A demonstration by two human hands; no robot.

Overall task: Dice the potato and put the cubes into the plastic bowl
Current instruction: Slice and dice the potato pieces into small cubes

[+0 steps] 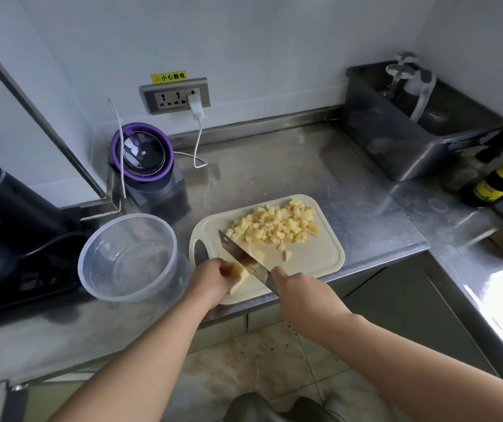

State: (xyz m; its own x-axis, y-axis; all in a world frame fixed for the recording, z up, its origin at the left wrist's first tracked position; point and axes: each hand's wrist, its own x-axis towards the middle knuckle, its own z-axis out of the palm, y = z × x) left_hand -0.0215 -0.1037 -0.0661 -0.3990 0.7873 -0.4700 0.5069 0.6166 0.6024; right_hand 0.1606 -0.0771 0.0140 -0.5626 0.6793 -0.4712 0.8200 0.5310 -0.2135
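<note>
The left hand point(213, 278) holds a hard, maybe slippery yellow potato chunk point(239, 277) on the cream cutting board point(320, 257), while the right hand point(300, 295) grips the steel knife point(244, 260).

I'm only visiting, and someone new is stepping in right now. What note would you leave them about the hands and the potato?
Left hand: holds the uncut potato chunk on the cutting board.
Right hand: grips the knife, blade against the chunk.
Done: a pile of cubes lies on the board's far side.
Left: dice the chunk, then move all cubes into the empty plastic bowl, left of the board.
</note>
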